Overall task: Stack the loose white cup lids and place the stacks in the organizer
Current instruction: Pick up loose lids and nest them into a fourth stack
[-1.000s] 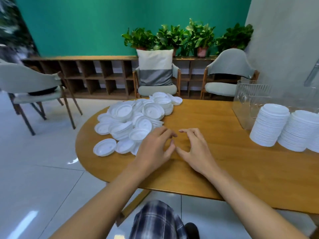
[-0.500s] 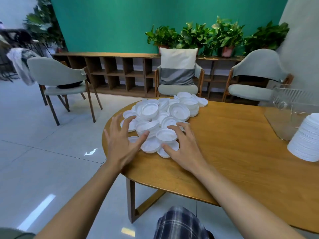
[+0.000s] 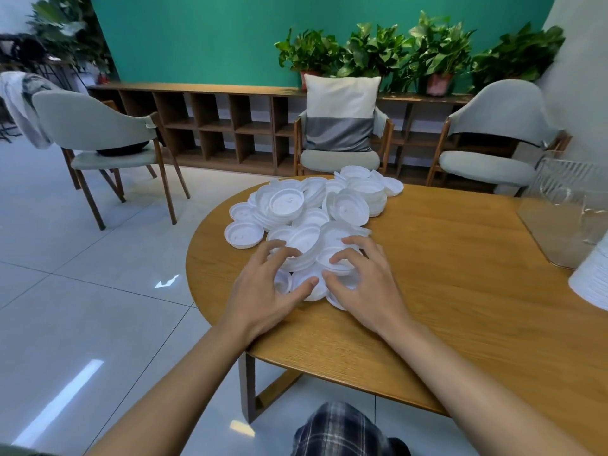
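Observation:
A loose pile of white cup lids (image 3: 312, 209) lies on the left end of the wooden table (image 3: 460, 291). Both hands are at the pile's near edge. My left hand (image 3: 263, 291) rests on the nearest lids with fingers spread and bent, thumb stretched toward the right hand. My right hand (image 3: 365, 284) has its fingers curled over one white lid (image 3: 340, 263), thumb against its near rim. The clear plastic organizer (image 3: 566, 205) stands at the table's far right. Part of a finished lid stack (image 3: 592, 278) shows at the right edge.
Three grey chairs stand beyond the table, one (image 3: 340, 133) holding a white and grey cushion right behind the pile. A low wooden shelf (image 3: 214, 123) and potted plants (image 3: 411, 51) line the green wall. The tiled floor (image 3: 82, 291) opens to the left.
Both hands moved from bare wood to the lid pile. The left hand came in from the pile's left side. The view shifted left, so most of the stacks went out of view.

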Action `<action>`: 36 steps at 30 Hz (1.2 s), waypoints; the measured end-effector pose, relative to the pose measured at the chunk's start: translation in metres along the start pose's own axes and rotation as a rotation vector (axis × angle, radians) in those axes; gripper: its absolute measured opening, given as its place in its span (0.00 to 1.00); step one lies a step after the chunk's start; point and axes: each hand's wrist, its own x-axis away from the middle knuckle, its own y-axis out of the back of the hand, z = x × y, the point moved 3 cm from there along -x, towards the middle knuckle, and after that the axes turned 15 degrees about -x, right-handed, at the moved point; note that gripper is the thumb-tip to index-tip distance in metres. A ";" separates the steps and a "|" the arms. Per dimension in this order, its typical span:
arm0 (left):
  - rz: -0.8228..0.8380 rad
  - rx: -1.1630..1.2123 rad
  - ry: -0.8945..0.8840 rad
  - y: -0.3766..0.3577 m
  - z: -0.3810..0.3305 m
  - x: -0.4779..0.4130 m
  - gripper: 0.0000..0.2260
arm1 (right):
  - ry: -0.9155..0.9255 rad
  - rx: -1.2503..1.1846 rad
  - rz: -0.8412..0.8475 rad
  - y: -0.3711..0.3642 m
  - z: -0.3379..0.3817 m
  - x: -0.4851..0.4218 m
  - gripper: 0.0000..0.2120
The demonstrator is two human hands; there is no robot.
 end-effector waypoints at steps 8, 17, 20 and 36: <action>0.013 0.035 -0.114 -0.027 -0.061 0.002 0.17 | 0.004 0.003 -0.087 0.061 -0.015 0.028 0.08; 0.035 -0.068 -0.267 -0.066 -0.136 -0.020 0.16 | -0.027 0.048 -0.194 0.137 -0.045 0.042 0.05; 0.035 -0.084 -0.294 -0.080 -0.153 -0.036 0.12 | -0.039 0.043 -0.217 0.159 -0.057 0.042 0.04; 0.005 -0.032 -0.363 -0.122 -0.174 -0.099 0.04 | 0.003 0.043 -0.390 0.222 -0.085 0.022 0.02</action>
